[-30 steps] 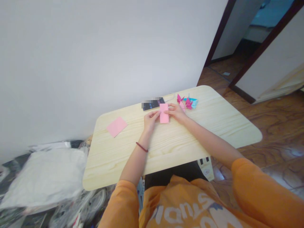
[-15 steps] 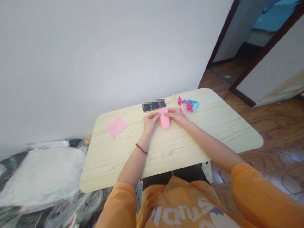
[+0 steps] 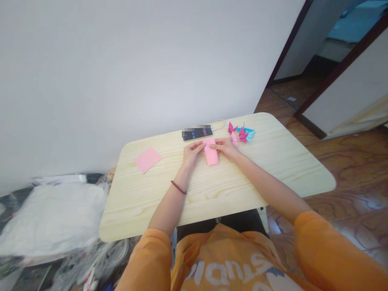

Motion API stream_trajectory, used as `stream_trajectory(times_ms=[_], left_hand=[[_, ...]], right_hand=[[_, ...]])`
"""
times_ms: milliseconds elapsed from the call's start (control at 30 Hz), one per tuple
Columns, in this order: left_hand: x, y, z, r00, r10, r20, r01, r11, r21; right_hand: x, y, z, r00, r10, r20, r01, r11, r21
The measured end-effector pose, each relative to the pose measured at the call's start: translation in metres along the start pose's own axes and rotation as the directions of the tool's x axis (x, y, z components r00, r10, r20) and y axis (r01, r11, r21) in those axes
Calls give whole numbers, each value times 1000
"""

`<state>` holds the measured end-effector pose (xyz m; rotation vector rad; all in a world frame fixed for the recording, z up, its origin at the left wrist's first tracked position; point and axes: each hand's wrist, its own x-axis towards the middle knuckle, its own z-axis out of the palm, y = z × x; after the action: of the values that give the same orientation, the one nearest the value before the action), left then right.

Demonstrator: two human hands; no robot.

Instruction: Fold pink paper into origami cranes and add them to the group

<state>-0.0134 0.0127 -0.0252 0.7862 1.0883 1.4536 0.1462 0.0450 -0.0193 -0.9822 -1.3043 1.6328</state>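
Paper position: the folded pink paper [image 3: 211, 153] lies flat on the table [image 3: 273, 165], held between both hands at the far middle of the top.

Grip state:
- The left hand [image 3: 190, 153] has its fingertips pinched together on the left edge of the folded pink paper. A dark red bracelet [image 3: 178, 187] sits on that wrist.
- The right hand [image 3: 227, 148] has its fingertips closed on the upper right edge of the same paper.
- Both hands press the paper down against the wood.

Items around the grip:
- Just beyond the hands lies a dark phone [image 3: 197, 133], with a light cable running off to the right of it.
- Just right of the right hand, and slightly beyond it, stands a small group of paper cranes [image 3: 241, 133] in magenta, pale pink and light blue.
- Well to the left of the left hand lies a flat pink sheet [image 3: 148, 159], apart from everything else.

Surface: light wood grain, rounded corners, matt finish.

Room:
- A plain white wall [image 3: 121, 72] rises directly behind the far edge of the table.
- To the right of the grip is a dark glossy wooden floor [image 3: 354, 161], and beyond it a dark-framed doorway [image 3: 289, 44].
- Down to the left of the table, white plastic bags [image 3: 51, 220] are piled on the floor.
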Motion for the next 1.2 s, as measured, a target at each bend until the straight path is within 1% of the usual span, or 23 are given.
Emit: stream_trajectory(times_ms=[300,667,733,900,1000,1100,1200], left_hand=[[0,1,0,1000,-12,9,12,1000,-8],[-1,1,1,1000,-11,10,11,999,-39],[-1,2,0,999,-7,32,8,999,-42],[-4,5,-1,991,42,129,-42,999,-7],[-5,8,0,986,55,155,-54,998,-11],[-7,12,2,980,10,200,1,999,-53],[-10,15,3,962,-60,266,93,989,-115]], right_hand=[[3,5,-3,1000,4,-17,-4,1000,-27],[-1,-2,0,999,28,-35,-28,1000,-9],[0,-2,0,999,28,-23,-28,1000,0],[2,0,-2,999,40,-6,-40,999,-3],[2,-1,-2,999,52,8,-52,999,12],[-1,-4,-2,995,80,54,-83,995,63],[-4,-7,-2,980,141,138,-159,979,129]])
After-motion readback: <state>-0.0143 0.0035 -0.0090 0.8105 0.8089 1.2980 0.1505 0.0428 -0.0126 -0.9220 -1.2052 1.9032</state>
